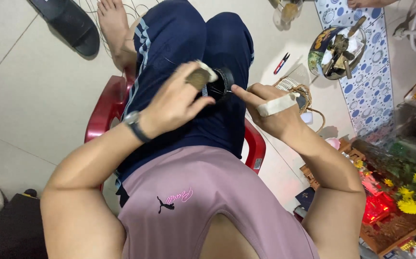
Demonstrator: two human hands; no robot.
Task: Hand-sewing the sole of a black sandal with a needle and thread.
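Head view looked down on a person sitting on a red plastic chair (103,110), in dark blue trousers and a pink shirt. The left hand (176,100), with a watch on its wrist, was closed in a grip around a small black round object (223,82) that rested on the lap; a taped thumb pressed on its top. The right hand (268,108) lay just beside it, the index finger stretched out and touching the edge of the black object, with a strip of white tape around one finger. If this hand held a thin wire, I could not tell. On the floor near the right hand stood a small woven basket (294,88), a red and black cutter (281,63) and a round tray of tools (335,50). A black sandal (71,24) lay beside the bare foot.
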